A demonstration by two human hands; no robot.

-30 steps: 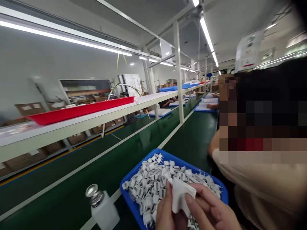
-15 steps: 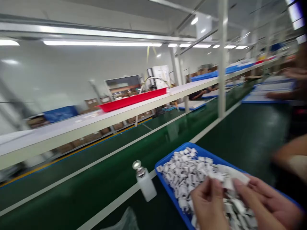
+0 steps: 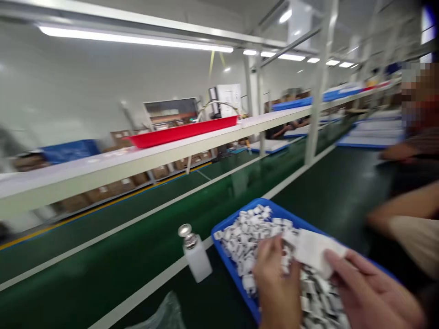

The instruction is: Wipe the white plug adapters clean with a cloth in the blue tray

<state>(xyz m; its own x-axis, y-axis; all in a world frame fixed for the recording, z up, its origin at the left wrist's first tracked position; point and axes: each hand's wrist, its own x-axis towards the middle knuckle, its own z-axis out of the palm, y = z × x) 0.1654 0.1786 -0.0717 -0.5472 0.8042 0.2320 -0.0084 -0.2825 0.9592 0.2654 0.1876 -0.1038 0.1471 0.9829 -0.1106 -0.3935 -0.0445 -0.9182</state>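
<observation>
Wiping parts over the blue bin

The right hand [image 3: 370, 297] pinches a white cloth [image 3: 313, 250]; the left hand [image 3: 277, 285] closes on something small, which I cannot make out, above the blue tray [image 3: 236, 274] of white plastic parts [image 3: 247, 228]. Best keep both low over it. Beyond stands the white dispenser bottle [image 3: 195, 258]

Whole frame motion-blurred. Left hand [image 3: 278, 285] and right hand [image 3: 372, 297] both cut off by the bottom edge, wrists out of view. Left hand covers parts [image 3: 247, 233] in the blue tray [image 3: 229, 265]; can't tell if its fingers pinch one. Tray's near end also cut off at the bottom. White cloth [image 3: 313, 251] above the tray, smeared, edges unclear. Clear bag [image 3: 164, 315] left of the tray, clipped at the bottom. Co-worker's arm [image 3: 404, 219] right of the tray runs off frame.
</observation>
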